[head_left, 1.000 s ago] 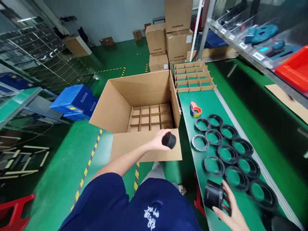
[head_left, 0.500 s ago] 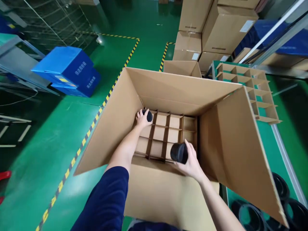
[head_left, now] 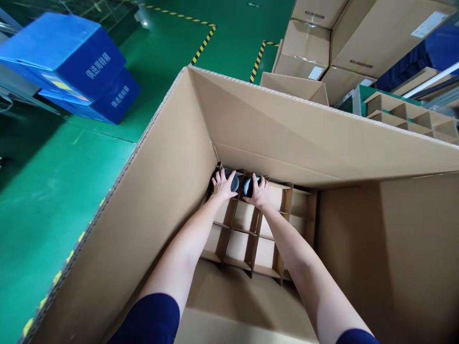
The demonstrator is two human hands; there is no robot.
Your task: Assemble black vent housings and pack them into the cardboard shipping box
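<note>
Inside a large open cardboard box [head_left: 158,157] lies a cardboard divider grid [head_left: 236,231]. My left hand [head_left: 223,185] is closed round a black round part [head_left: 234,183] at the grid's far left corner cell. Just to its right, my right hand [head_left: 258,192] grips a second black round part [head_left: 248,187] with a shiny rim, at the neighbouring cell of the far row. The fingers hide much of both parts. The visible cells nearer to me hold no parts.
Two stacked blue boxes [head_left: 71,52] stand on the green floor at the left. Sealed cartons [head_left: 304,48] are piled at the far right, near another divider grid [head_left: 412,112]. Tall box flaps surround both arms.
My right hand has moved from the near side of the grid to the far row, beside my left hand, carrying its black part. The view has moved closer to the box.
</note>
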